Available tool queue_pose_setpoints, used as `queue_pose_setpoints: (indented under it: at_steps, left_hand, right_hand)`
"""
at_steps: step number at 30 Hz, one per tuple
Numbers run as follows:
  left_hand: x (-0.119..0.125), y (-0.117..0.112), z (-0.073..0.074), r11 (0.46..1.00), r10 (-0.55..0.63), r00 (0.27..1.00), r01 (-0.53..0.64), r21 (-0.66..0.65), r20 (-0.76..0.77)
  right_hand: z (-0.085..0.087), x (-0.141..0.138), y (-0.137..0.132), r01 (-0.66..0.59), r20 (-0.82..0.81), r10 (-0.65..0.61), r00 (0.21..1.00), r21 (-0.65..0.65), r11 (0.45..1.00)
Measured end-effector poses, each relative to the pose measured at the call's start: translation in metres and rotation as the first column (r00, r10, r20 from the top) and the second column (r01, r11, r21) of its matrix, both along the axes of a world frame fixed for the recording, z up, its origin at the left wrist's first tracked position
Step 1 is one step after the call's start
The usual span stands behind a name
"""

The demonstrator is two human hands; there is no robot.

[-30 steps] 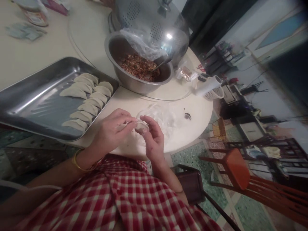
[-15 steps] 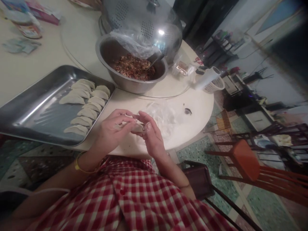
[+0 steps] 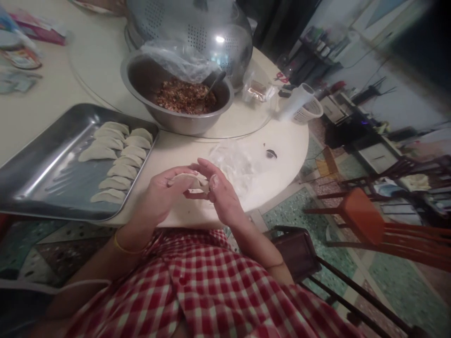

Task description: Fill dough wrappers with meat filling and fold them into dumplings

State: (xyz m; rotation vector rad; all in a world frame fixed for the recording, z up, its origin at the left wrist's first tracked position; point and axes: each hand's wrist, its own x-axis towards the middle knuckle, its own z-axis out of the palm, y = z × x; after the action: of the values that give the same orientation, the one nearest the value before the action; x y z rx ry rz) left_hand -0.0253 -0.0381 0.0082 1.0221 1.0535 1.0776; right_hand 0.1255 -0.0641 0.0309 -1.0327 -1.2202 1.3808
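Observation:
A pale folded dumpling (image 3: 188, 180) is held over the table's near edge, between both hands. My left hand (image 3: 167, 190) grips it from the left, its thumb along the near side and its fingers curled behind. At the right end, my right hand (image 3: 224, 195) closes on the dumpling, with white flour on the thumb; some of its fingertips are hidden. To the left lies a metal tray (image 3: 45, 192) with several finished dumplings (image 3: 125, 170) in two rows. Beyond the hands stands a steel bowl (image 3: 183, 123) of dark minced filling (image 3: 183, 97) with a spoon handle (image 3: 214, 80) sticking out.
A clear plastic bag (image 3: 234, 162) lies just right of my hands. Behind the bowl rises a perforated metal dome (image 3: 229, 42). A white basket (image 3: 310, 110) stands by the table's right edge. On the floor are a dark stool (image 3: 296, 256) and an orange chair (image 3: 362, 216).
The view has shifted slightly, so the tray and bowl sit further left. My left fingers have shifted, showing more of the dumpling, and the right fingers have straightened a little.

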Motion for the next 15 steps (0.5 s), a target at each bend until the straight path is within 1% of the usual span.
queue_pose_setpoints:
  at_steps: [2, 5, 6, 8, 11, 13, 15]
  left_hand:
    - [0.002, -0.001, 0.0, 0.996, -0.003, 0.997, 0.01, -0.09, 0.083]
    - [0.003, -0.003, 0.001, 0.989, -0.002, 0.982, 0.029, -0.143, 0.191]
    - [0.003, -0.003, 0.002, 0.988, 0.002, 0.977, 0.031, -0.151, 0.215]
    - [0.003, -0.004, 0.003, 0.986, 0.014, 0.969, 0.028, -0.164, 0.247]
    - [0.003, -0.003, 0.005, 0.986, 0.02, 0.967, 0.024, -0.166, 0.254]
    - [0.004, -0.002, 0.007, 0.987, 0.008, 0.975, 0.028, -0.157, 0.222]
    - [0.004, -0.002, 0.008, 0.989, -0.019, 0.983, 0.046, -0.142, 0.183]
  right_hand:
    - [0.003, 0.006, -0.003, 0.037, 0.106, -0.043, 0.993, 0.063, 0.997]
    - [0.006, 0.015, -0.005, 0.106, 0.251, -0.157, 0.955, 0.203, 0.973]
    - [0.008, 0.017, -0.006, 0.111, 0.285, -0.181, 0.941, 0.245, 0.963]
    - [0.01, 0.02, -0.006, 0.076, 0.34, -0.184, 0.922, 0.307, 0.949]
    - [0.014, 0.022, -0.004, -0.001, 0.404, -0.164, 0.9, 0.377, 0.926]
    - [0.016, 0.022, -0.003, -0.024, 0.448, -0.184, 0.875, 0.42, 0.907]
    - [0.016, 0.021, -0.002, -0.021, 0.483, -0.23, 0.845, 0.46, 0.888]
